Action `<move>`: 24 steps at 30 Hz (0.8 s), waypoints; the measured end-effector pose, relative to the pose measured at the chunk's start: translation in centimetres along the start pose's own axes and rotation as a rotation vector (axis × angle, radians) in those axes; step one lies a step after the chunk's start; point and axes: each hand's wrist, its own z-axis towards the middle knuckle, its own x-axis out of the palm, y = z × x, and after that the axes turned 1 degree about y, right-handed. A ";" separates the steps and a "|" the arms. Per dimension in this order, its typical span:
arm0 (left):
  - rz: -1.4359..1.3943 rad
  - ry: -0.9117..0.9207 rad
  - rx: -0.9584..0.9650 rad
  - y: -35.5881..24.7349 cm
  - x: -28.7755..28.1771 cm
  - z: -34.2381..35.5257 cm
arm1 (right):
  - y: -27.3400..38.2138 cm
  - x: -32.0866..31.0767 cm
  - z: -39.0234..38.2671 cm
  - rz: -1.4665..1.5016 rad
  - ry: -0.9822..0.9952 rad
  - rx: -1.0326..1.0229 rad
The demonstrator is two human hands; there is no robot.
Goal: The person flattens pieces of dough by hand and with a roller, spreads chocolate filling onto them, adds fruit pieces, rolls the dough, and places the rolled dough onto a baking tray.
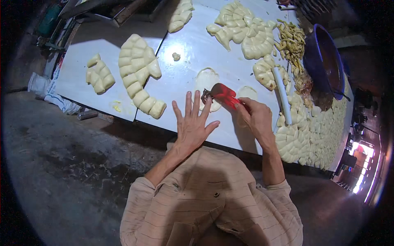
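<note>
My right hand (256, 119) is closed round the handle of a red scoop (223, 92), its head tilted over a thin, flattened dough round (207, 77) on the white table. On that round sits a small heap of dark brown filling (206, 96). Fingers spread, my left hand (193, 122) reaches over the near edge of the round, with its index fingertip at the filling. A second flattened dough round (248, 93) lies just right of the scoop, partly hidden by my right hand. A small dough lump (176, 56) rests farther back.
Cut dough pieces sit in clusters at the left (137, 71) and back (246, 30). At right, a white rolling pin (282, 96) lies on dough beside yellowish strips (290, 43), a blue basin (324, 57) and many shaped dough pieces (308, 133). The table's edge runs before me.
</note>
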 end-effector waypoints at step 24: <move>0.163 -0.152 0.116 -0.4 0.8 -0.8 | -29.8 -18.5 2.5 0.396 -0.966 0.162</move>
